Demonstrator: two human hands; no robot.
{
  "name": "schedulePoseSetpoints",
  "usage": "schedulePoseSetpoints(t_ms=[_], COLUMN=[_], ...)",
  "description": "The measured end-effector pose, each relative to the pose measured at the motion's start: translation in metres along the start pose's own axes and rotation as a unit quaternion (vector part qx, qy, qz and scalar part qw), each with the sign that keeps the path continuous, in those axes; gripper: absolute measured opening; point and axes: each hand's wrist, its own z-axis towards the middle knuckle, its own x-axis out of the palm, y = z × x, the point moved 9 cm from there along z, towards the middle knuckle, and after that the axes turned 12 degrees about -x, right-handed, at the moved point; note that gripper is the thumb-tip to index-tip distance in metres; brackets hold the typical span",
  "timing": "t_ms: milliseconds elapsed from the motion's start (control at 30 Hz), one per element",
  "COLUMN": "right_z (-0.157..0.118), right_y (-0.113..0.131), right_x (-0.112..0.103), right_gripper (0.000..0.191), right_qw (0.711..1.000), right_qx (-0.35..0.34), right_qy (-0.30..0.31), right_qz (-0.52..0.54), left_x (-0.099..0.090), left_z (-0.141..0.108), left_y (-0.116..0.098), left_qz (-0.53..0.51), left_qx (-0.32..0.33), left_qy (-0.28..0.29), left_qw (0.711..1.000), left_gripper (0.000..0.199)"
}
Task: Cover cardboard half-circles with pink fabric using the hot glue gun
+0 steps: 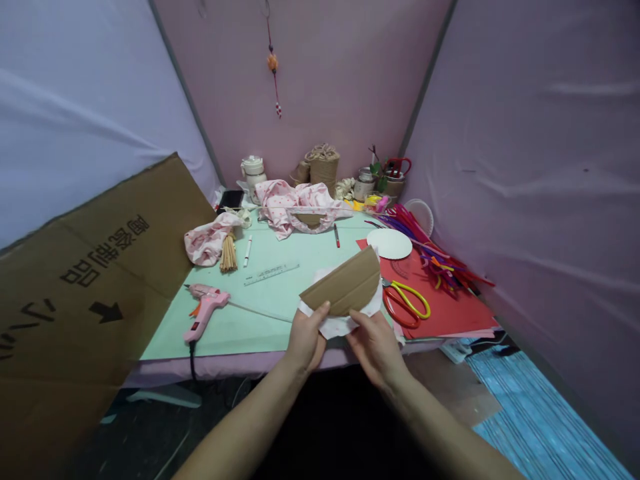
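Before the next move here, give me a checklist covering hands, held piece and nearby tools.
1. Half-round brown cardboard gripped by left hand and right hand: ok.
2. White sheet behind it flush with its edges: not ok, it sticks out.
3. Pink pistol-shaped glue gun apart from both hands: ok.
4. Glue gun hot: cannot tell.
5. Scissors with red and yellow handles set down: ok, right of the hands.
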Motion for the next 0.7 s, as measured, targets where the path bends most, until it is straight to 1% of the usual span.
schedulePoseSetpoints(t_ms=[67,133,233,300,367,400,467,500,567,633,700], right_z=[0.009,0.023,0.041,0.048,0.053,0.055,0.062,0.066,0.074,0.082,0.088], right_y=[0.006,0.023,0.056,0.084,0.102,0.106,0.101,0.095,0.078,0.063,0.054], right_x=[-0.006,-0.009,-0.004,0.003,0.003,0.0,-0.01,-0.017,-0.031,-0.042,-0.046], right_gripper=[0.051,0.048,0.052,0.059,0.066,0.069,0.072,0.071,0.067,0.06,0.055], right_qw=[1.0,0.999,0.995,0.989,0.984,0.983,0.98,0.977,0.967,0.95,0.93], right_qx=[0.007,-0.007,-0.032,-0.083,-0.127,-0.138,-0.136,-0.128,-0.108,-0.089,-0.081], right_qy=[0.008,0.028,0.079,0.105,0.092,0.076,0.043,0.029,0.012,0.011,0.028], right_qz=[-0.005,-0.014,-0.043,-0.06,-0.079,-0.093,-0.136,-0.165,-0.232,-0.298,-0.358], left_x=[-0.002,-0.001,0.008,0.017,0.022,0.023,0.017,0.01,-0.008,-0.028,-0.042], left_z=[0.001,-0.002,-0.011,-0.016,-0.015,-0.012,0.001,0.01,0.026,0.038,0.043], left_y=[-0.011,-0.023,-0.049,-0.071,-0.088,-0.093,-0.092,-0.088,-0.075,-0.063,-0.057], left_qz=[0.018,0.042,0.086,0.113,0.131,0.139,0.161,0.178,0.22,0.262,0.296], left_qx=[0.007,-0.002,-0.005,0.013,0.038,0.046,0.043,0.03,-0.004,-0.033,-0.05], left_qy=[-0.016,-0.013,0.002,0.021,0.029,0.029,0.01,-0.007,-0.057,-0.096,-0.113], left_qw=[1.0,0.999,0.996,0.993,0.99,0.989,0.986,0.984,0.974,0.96,0.947], left_gripper=[0.076,0.078,0.08,0.079,0.076,0.074,0.069,0.067,0.065,0.07,0.079])
